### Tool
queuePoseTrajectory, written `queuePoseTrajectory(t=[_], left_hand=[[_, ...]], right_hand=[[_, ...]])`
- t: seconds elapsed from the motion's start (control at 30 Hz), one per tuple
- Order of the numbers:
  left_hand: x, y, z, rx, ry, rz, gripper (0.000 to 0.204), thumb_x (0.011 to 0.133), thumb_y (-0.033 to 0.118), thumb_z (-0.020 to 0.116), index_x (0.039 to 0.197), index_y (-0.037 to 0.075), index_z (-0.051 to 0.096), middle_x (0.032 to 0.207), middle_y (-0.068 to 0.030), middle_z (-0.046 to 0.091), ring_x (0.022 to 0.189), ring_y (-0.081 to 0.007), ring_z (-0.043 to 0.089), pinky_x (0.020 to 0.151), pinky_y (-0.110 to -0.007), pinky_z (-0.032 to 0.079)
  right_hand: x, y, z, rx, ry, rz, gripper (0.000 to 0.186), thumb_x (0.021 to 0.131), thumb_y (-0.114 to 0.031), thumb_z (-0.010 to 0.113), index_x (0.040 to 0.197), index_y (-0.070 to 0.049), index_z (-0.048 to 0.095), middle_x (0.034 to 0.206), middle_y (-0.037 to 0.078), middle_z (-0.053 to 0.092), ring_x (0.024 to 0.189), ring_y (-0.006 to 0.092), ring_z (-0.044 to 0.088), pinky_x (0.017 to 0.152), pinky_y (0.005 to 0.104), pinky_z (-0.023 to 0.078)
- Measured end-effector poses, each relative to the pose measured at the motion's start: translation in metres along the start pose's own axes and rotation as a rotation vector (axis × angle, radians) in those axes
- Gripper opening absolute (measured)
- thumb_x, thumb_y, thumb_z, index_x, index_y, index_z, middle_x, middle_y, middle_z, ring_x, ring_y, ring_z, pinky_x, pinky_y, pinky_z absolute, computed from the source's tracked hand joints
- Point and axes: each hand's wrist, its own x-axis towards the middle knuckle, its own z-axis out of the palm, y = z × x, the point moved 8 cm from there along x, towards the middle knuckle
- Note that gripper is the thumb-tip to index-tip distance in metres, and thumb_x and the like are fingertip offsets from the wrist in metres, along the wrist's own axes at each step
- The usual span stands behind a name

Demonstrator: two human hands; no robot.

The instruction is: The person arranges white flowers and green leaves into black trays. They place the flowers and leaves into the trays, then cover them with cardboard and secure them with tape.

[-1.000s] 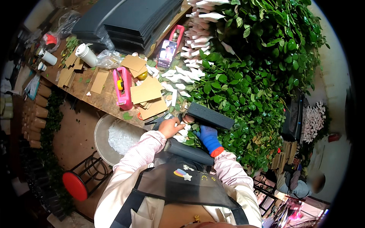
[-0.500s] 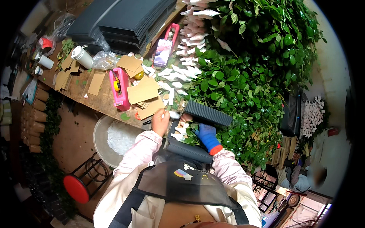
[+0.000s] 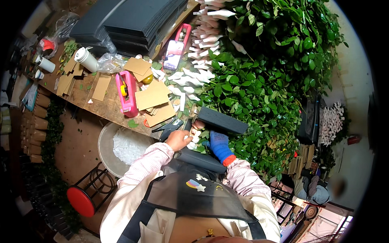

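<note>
My bare left hand [image 3: 177, 140] is closed at the near left edge of a small flower bunch, its fingertips pinched at a white flower head [image 3: 193, 139]. Beside it my right hand [image 3: 221, 145], in a blue knitted glove with an orange cuff, curls around leafy flower stems; its fingertips are partly hidden. Pale pink heads [image 3: 198, 124] show between a dark ribbed board [image 3: 222, 120] on the far side and a rolled dark piece [image 3: 202, 160] on the near side. A black tool [image 3: 168, 126] lies just beyond my left hand.
A big heap of leafy stems [image 3: 259, 93] fills the right, white-netted flower heads [image 3: 190, 83] along its edge. Tan cards [image 3: 152, 96], a pink tape dispenser [image 3: 127, 95], a phone [image 3: 173, 54] and dark stacked sheets [image 3: 129, 24] cover the table. A round bin [image 3: 106, 150] and red stool [image 3: 80, 200] stand left.
My left hand has come down and to the right, from above the bunch's left side to the flower heads, uncovering the black tool. My right hand has barely moved.
</note>
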Motion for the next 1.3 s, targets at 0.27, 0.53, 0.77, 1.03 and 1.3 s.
queuePoseTrajectory(t=[0.27,0.53,0.77,1.03,1.3], left_hand=[[-0.025,-0.003,-0.064,-0.192,0.595,0.072,0.019,0.085,0.009,0.067,0.072,0.0,0.055,0.079,-0.0152,0.068,0.076,-0.0243,0.068,0.069,-0.036,0.051],[-0.027,-0.01,-0.041,-0.02,-0.046,-0.062,0.045,0.079,0.044,0.082,0.099,0.009,0.063,0.087,-0.021,0.07,0.087,-0.0394,0.069,0.077,-0.046,0.053],[-0.005,-0.016,0.001,0.113,-0.342,0.01,0.039,0.086,0.044,0.076,0.095,0.007,0.073,0.087,-0.0184,0.071,0.083,-0.0357,0.069,0.077,-0.042,0.052],[-0.028,-0.021,-0.001,-0.19,0.061,-0.123,0.023,0.087,0.024,0.07,0.082,0.002,0.069,0.067,-0.0186,0.062,0.06,-0.0286,0.061,0.063,-0.039,0.048],[-0.043,-0.008,-0.017,-0.159,0.402,-0.021,0.019,0.086,0.017,0.07,0.079,0.0,0.066,0.064,-0.0147,0.061,0.058,-0.0161,0.057,0.058,-0.036,0.047]], right_hand=[[-0.003,0.005,-0.005,0.175,-0.072,-0.017,0.078,0.073,-0.061,0.079,0.124,-0.006,0.055,0.103,0.021,0.071,0.098,0.0371,0.069,0.084,0.0482,0.054],[-0.029,-0.031,-0.075,0.451,-0.198,-0.182,0.038,0.089,-0.047,0.067,0.109,-0.015,0.067,0.093,0.017,0.072,0.085,0.038,0.069,0.075,0.0493,0.054],[-0.013,-0.056,0.0,0.116,-0.385,-0.264,0.032,0.091,-0.044,0.064,0.105,-0.015,0.068,0.09,0.017,0.072,0.086,0.0359,0.071,0.074,0.0501,0.054],[-0.006,-0.061,0.021,0.087,-0.336,-0.293,0.028,0.09,-0.027,0.063,0.114,-0.014,0.066,0.089,0.017,0.073,0.084,0.0352,0.072,0.072,0.0495,0.054],[-0.008,-0.063,0.007,0.092,-0.345,-0.329,0.021,0.089,-0.027,0.063,0.103,-0.013,0.068,0.085,0.018,0.072,0.081,0.0357,0.071,0.07,0.0496,0.053]])
